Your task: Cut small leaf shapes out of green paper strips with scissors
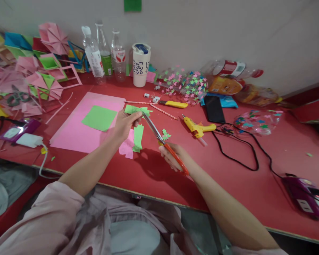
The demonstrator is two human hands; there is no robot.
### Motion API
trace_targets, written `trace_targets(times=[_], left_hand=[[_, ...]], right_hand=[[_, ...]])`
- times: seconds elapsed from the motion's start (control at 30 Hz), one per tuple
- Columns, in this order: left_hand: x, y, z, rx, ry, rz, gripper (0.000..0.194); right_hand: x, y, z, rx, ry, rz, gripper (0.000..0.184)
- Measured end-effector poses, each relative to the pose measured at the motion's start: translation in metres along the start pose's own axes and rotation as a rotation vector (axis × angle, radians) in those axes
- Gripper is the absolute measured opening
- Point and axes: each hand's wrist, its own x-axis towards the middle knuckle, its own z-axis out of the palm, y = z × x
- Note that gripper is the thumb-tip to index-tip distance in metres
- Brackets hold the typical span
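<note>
front edge of the red bench [159,184] runs just past the person's lap, w/ red top showing btwn it & both forearms. right hand [174,157] has its fingers curled round the orange handles of the scissors [154,130], blades nearly together, tips at the green strip [132,109]. left hand [123,124] pinches that strip btwn thumb & fingers, above the bench. under/beside it: green offcut [138,137] partly over pink offcut [126,144]; small green star cutouts [166,134] just past the scissors. purple power strip [305,200] near the right front edge; wide stretch of red top btwn it & right forearm, crossed by black cable [255,156] farther back. on the left, pink sheet [69,132] w/ green square [99,118] on it. yellow glue gun [198,127] lies right of the cutouts, black phone [214,109] behind it. yellow cutter [177,104] lies midway back. see-through plastic [257,122] at right holds coloured stars; bigger star-filled plastic [194,85] nearer the wall, exact type of container can't tell. far row: lidded white cup [140,71] upright, contents hidden; three see-through bottles [118,60] upright to its left; labelled bottle [232,69] on its side at right, by the wall.
</note>
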Motion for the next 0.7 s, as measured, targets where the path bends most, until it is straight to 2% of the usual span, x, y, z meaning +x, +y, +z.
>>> trace_targets(times=[0.5,0.7], left_hand=[[-0.0011,-0.0006,0.0008,-0.018,0.007,0.008,0.02],[-0.0013,-0.0002,0.0009,-0.023,0.021,-0.008,0.019]], right_hand=[[0.0026,0.0047,-0.0003,-0.011,0.014,0.003,0.042],[0.0054,0.0059,-0.0017,0.051,-0.008,0.009,0.042]])
